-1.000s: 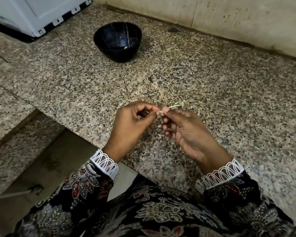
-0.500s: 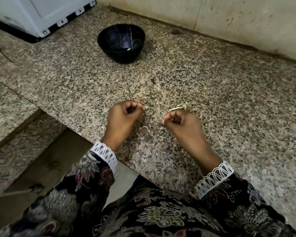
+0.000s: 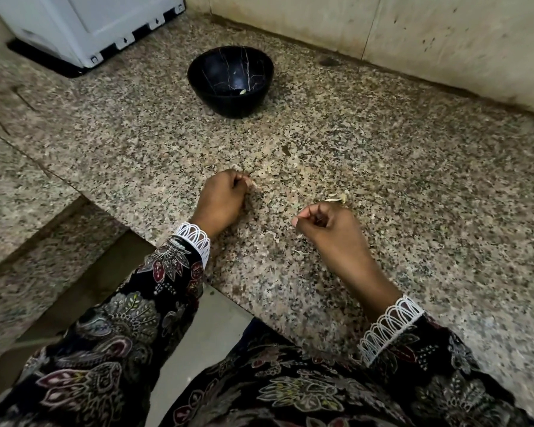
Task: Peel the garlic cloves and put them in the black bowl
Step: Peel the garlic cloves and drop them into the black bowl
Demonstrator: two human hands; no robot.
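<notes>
The black bowl (image 3: 216, 100) with thin pale veins stands far on the granite counter, a small pale piece (image 3: 243, 91) lying inside it. My left hand (image 3: 221, 203) rests on the counter well short of the bowl, fingers curled round a garlic clove (image 3: 252, 184) whose pale tip pokes out. My right hand (image 3: 326, 224) sits to the right and apart from it, fingers curled with the thumb pressed against them; nothing shows in its grasp. A strip of garlic peel (image 3: 336, 198) lies just beyond the right hand.
Small peel scraps (image 3: 272, 234) lie between my hands. A white appliance (image 3: 90, 26) stands at the back left, and a tiled wall (image 3: 413, 32) runs behind the bowl. The counter's front edge (image 3: 179, 260) drops off near my left wrist.
My hands were together pulling at the clove; they have drawn apart, the left moving left with the clove, the right moving back and down onto the counter.
</notes>
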